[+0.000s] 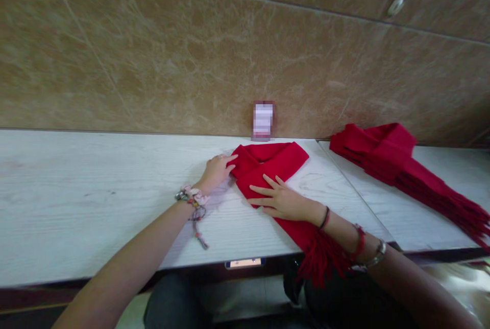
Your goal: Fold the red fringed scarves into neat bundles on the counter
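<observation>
A red scarf (285,165) with a fringed end lies on the white wood-grain table, its upper part folded over into a crossed loop. My left hand (217,171) is at the loop's left edge, with thumb and forefinger closed on the cloth; its other fingers are mostly hidden. Flat across the crossing of the scarf rests my right hand (281,200), fingers spread and nothing gripped. The scarf's red fringe (323,257) hangs over the table's front edge, below my right wrist.
A second red scarf (390,160), folded and fringed, lies at the right beyond a seam in the table (95,206). Against the tiled wall (172,63) stands a small blurred-out card or box (263,120). A phone (245,263) shows below the table's front edge.
</observation>
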Demonstrator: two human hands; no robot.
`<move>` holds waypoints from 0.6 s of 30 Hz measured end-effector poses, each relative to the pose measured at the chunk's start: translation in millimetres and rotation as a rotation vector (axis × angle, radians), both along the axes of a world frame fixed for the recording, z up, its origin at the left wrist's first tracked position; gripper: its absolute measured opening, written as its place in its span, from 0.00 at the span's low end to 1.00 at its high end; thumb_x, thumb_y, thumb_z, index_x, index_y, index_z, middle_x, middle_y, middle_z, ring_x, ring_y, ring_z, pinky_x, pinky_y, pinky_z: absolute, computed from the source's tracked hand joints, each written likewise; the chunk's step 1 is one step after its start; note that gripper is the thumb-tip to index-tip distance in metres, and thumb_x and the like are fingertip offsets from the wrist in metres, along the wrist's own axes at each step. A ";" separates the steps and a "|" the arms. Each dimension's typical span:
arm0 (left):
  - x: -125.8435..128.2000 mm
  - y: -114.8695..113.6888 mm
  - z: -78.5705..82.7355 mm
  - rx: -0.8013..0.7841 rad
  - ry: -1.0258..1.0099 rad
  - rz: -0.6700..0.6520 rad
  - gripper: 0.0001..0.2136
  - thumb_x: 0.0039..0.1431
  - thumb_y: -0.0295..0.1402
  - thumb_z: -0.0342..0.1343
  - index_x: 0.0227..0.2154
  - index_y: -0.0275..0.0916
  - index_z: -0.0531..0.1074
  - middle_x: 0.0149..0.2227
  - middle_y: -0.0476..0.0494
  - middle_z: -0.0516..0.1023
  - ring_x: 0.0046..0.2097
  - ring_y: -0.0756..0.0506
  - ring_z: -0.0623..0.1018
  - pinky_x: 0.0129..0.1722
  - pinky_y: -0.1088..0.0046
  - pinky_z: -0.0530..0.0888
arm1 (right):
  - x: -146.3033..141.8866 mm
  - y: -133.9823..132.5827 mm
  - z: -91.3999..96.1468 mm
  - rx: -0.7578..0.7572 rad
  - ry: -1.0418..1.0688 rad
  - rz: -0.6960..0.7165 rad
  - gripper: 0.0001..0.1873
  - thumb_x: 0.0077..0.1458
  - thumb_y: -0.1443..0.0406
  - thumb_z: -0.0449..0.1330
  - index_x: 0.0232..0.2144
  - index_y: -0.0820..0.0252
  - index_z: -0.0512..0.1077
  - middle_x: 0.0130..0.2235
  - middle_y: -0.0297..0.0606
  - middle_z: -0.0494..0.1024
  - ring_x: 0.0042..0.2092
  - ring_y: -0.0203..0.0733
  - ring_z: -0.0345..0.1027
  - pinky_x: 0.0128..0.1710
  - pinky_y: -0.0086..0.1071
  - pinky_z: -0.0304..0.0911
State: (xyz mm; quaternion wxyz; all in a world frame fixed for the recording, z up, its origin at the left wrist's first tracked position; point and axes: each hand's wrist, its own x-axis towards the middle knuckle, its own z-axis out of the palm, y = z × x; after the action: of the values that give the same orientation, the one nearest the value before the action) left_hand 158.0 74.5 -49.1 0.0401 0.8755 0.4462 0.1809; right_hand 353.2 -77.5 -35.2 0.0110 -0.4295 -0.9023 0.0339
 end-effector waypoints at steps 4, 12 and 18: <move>4.0 0.3 -3.2 -0.003 -0.069 -0.020 0.17 0.58 0.27 0.48 0.50 0.39 0.69 0.42 0.40 0.73 0.44 0.45 0.73 0.46 0.69 0.69 | 7.6 4.3 9.0 -0.050 0.071 0.026 0.24 0.60 0.61 0.50 0.58 0.51 0.58 0.60 0.37 0.61 0.64 0.57 0.37 0.57 0.60 0.38; -0.2 -37.6 22.6 0.163 -0.140 -0.377 0.11 0.60 0.36 0.47 0.39 0.36 0.71 0.38 0.42 0.68 0.41 0.45 0.70 0.43 0.68 0.68 | -2.5 -7.1 23.3 0.128 0.248 -0.314 0.14 0.53 0.64 0.58 0.42 0.66 0.70 0.41 0.46 0.73 0.43 0.45 0.67 0.43 0.39 0.64; 4.9 -76.7 40.1 0.070 0.178 -0.667 0.15 0.55 0.45 0.53 0.30 0.36 0.69 0.31 0.46 0.71 0.32 0.48 0.71 0.31 0.74 0.65 | -3.8 -19.8 14.7 0.237 0.136 -0.317 0.07 0.56 0.69 0.54 0.37 0.62 0.71 0.37 0.41 0.73 0.37 0.40 0.67 0.36 0.32 0.65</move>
State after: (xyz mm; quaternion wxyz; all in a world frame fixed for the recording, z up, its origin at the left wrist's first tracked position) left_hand 162.9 -2.2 -9.0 0.0280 0.9863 0.1308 0.0961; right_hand 349.4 -97.3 -20.5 0.1276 -0.5586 -0.8183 -0.0457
